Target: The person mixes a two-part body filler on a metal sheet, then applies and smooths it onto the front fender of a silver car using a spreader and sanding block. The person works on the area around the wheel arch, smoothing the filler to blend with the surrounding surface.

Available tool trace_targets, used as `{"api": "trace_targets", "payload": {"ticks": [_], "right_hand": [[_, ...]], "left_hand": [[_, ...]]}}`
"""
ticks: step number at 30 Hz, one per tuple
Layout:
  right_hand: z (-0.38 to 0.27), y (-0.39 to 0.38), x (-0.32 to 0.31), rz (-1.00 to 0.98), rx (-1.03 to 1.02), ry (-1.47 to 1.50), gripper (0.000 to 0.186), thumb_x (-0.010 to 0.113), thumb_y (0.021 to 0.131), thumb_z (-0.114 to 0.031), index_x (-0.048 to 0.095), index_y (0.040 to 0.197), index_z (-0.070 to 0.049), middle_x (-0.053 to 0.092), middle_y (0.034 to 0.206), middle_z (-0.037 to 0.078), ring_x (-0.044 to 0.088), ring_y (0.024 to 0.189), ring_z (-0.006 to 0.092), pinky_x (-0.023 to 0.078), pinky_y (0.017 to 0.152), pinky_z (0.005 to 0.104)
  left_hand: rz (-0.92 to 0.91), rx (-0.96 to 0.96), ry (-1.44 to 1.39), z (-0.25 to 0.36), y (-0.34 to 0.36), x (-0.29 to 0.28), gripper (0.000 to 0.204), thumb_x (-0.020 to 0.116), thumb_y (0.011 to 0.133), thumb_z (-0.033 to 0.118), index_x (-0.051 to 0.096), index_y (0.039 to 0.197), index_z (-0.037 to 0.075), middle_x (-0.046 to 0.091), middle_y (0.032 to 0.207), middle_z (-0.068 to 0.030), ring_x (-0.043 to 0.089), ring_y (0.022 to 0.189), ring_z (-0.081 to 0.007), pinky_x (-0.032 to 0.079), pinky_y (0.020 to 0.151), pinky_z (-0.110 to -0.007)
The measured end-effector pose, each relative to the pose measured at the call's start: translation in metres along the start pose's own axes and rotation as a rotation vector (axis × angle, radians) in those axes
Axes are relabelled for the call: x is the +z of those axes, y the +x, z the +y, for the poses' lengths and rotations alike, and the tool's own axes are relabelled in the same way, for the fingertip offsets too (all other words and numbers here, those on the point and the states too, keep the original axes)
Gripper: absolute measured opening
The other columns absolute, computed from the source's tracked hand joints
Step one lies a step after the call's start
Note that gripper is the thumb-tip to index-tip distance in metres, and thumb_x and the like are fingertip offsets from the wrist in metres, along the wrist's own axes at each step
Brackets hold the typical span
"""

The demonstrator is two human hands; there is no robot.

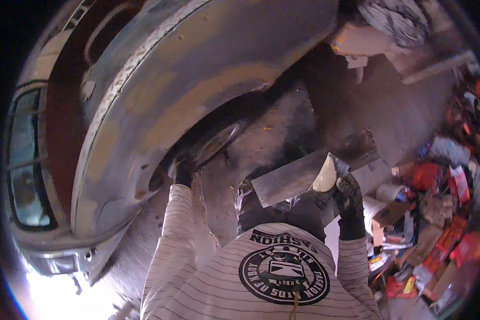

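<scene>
In front of me is a car body panel [144,106] with a curved wheel arch, patched in grey and tan. My left hand [183,175], in a dark glove, reaches to the lower edge of the arch beside the wheel [218,143]; its fingers are lost in shadow. A dark glove also covers my right hand [349,193], which is closed on a flat grey spreader [340,163]. Thick cream-coloured paste [324,176] lies along the spreader's blade. Under it, a long dark flat board [288,181] rests slantwise across my knees.
To the right, a heap of red, white and brown packages and scraps [437,213] covers the floor. Crumpled grey plastic sheeting [397,21] lies at the far right. Another vehicle with side windows [29,154] stands at the left.
</scene>
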State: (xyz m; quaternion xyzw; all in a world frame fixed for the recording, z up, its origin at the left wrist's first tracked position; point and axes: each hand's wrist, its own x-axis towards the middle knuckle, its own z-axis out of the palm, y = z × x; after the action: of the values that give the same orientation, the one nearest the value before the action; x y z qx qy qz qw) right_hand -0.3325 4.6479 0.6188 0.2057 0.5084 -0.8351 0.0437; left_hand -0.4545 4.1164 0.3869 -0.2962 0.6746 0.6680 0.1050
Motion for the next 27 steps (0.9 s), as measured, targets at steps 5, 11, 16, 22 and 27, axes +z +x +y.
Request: {"api": "trace_targets", "payload": {"ticks": [5,11,16,22,27], "right_hand": [[-0.022,0.037,-0.004,-0.224,-0.106,-0.526,0.040,0.060,0.099,-0.020,0.058,0.134,-0.001,0.062,0.128,0.006,0.057,0.114,0.0164,0.046,0.097,0.0295],[0.010,0.069,-0.010,-0.278,0.296,-0.249,0.035,0.062,0.098,-0.018,0.063,0.130,-0.006,0.064,0.117,-0.001,0.057,0.102,0.0094,0.046,0.087,0.0243],[0.040,0.063,0.017,-0.367,0.296,-0.164,0.040,0.061,0.099,-0.018,0.058,0.137,-0.004,0.064,0.125,0.002,0.058,0.111,0.0121,0.046,0.095,0.0270],[0.054,0.036,0.029,-0.354,-0.044,-0.434,0.042,0.063,0.099,-0.018,0.058,0.138,-0.005,0.065,0.123,0.001,0.058,0.109,0.0097,0.046,0.093,0.0266],[0.080,0.038,0.017,-0.181,0.162,0.023,0.046,0.059,0.100,-0.016,0.051,0.144,-0.002,0.055,0.143,0.010,0.051,0.132,0.0224,0.041,0.110,0.0365]], "left_hand": [[-0.327,0.277,0.146,0.053,-0.103,0.125,0.034,0.065,0.099,0.015,0.060,0.130,0.005,0.067,0.119,-0.0056,0.065,0.103,-0.0173,0.053,0.091,-0.029],[-0.683,0.318,0.339,0.095,-0.198,0.215,0.026,0.063,0.099,0.023,0.068,0.114,0.002,0.072,0.104,-0.0132,0.065,0.094,-0.0195,0.051,0.089,-0.034],[-0.600,0.157,0.497,0.068,-0.196,0.186,0.024,0.064,0.099,0.022,0.067,0.111,0.001,0.070,0.108,-0.0098,0.063,0.095,-0.0186,0.049,0.087,-0.033],[-0.443,0.181,0.419,0.033,-0.200,0.128,0.025,0.062,0.100,0.026,0.068,0.107,0.002,0.065,0.089,-0.0030,0.057,0.084,-0.0116,0.048,0.077,-0.029],[-0.305,-0.117,0.285,-0.012,-0.185,0.061,0.032,0.060,0.101,0.031,0.067,0.110,0.001,0.066,0.090,-0.0033,0.058,0.083,-0.0114,0.049,0.076,-0.029]]}}
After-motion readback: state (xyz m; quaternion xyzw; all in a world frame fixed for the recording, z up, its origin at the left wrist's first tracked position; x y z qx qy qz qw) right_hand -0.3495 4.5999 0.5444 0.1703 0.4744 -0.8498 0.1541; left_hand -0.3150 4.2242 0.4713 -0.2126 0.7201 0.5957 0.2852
